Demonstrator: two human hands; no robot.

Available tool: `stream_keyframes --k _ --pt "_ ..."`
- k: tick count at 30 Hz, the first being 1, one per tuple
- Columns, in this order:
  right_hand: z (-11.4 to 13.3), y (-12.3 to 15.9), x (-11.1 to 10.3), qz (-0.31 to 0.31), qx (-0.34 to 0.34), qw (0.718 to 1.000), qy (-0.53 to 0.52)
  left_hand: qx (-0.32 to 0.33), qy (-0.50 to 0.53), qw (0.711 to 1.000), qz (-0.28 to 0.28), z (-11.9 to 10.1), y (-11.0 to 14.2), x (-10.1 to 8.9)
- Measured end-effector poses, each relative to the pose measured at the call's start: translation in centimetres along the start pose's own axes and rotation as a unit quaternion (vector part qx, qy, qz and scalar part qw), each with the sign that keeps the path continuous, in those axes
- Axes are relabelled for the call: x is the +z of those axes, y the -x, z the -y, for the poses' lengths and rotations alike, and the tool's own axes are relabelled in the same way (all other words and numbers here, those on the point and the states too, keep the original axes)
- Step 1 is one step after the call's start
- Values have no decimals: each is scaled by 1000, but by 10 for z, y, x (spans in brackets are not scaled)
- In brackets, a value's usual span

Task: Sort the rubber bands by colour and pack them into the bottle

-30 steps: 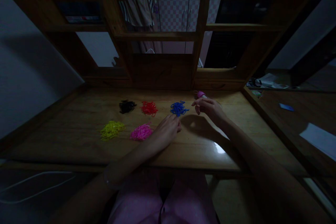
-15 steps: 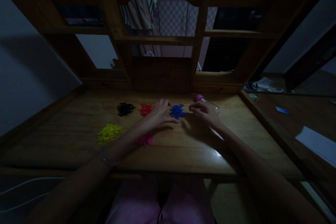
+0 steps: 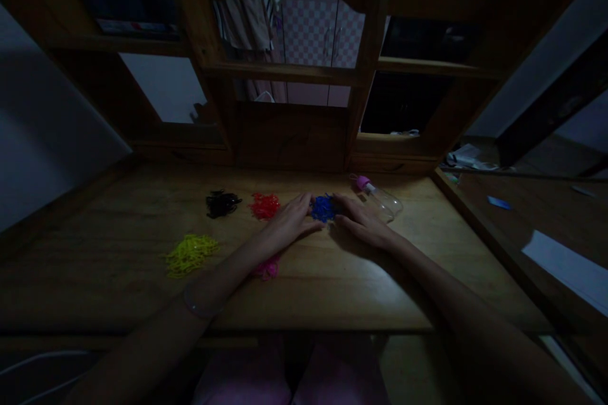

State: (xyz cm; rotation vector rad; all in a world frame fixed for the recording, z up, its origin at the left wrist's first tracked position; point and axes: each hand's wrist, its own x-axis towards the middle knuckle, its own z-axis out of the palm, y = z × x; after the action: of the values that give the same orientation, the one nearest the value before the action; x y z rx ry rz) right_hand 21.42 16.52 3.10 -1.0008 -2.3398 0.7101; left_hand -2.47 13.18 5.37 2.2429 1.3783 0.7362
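Note:
A small pile of blue bands or strands (image 3: pixel 323 208) lies on the wooden desk between my two hands. My left hand (image 3: pixel 295 214) is at the pile's left side, thumb apart from the stretched fingers. On the right side, my right hand (image 3: pixel 358 220) is cupped, fingertips at the pile's edge and thumb apart. Neither hand grips anything I can see. A red pile (image 3: pixel 265 206) of similar pieces sits left of my left hand, and a black pile (image 3: pixel 223 203) is farther left. Partly behind my left forearm shows a pink pile (image 3: pixel 266 267). A yellow pile (image 3: pixel 191 254) lies nearer the front left.
Just beyond my right hand, a clear bottle (image 3: pixel 384 201) with a pink cap lies on its side. A wooden shelf unit (image 3: pixel 289 133) rises at the desk's back. On the lower surface at right are a white paper (image 3: pixel 567 266) and a blue packet (image 3: pixel 498 202).
Both hands have come down and closer together, so they now flank the blue pile at its edges. The whole view has shifted slightly.

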Motion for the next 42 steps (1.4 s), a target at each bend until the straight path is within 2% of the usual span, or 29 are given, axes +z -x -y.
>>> stream_keyframes --k 4,7,11,15,18,24,28,30,35,42 --pt "10 4 -5 -23 1 999 -34 12 8 1000 -12 -3 1 0" --pt "16 5 -13 -50 -14 998 -24 67 -17 998 -15 -7 1 -1" --pt "13 4 -18 -87 -22 996 19 166 -41 984 47 -14 4 1" --pt "9 3 -17 -75 -8 997 29 204 -49 972 107 -20 10 5" --pt "10 2 -15 -57 -11 998 -2 196 -91 971 101 -21 11 6" --pt "10 1 -15 -56 -16 998 -17 161 -144 976 31 -17 7 2" --pt "9 4 -20 -88 -6 996 -2 97 -127 986 -44 -13 5 -4" --pt "8 5 -22 -98 -10 995 4 63 -117 989 -62 -11 4 -6" --pt "10 7 -21 -87 -32 996 10 24 -112 992 -46 -7 2 -5" --pt "14 4 -15 -4 -93 995 29 18 -131 991 0 -10 3 0"
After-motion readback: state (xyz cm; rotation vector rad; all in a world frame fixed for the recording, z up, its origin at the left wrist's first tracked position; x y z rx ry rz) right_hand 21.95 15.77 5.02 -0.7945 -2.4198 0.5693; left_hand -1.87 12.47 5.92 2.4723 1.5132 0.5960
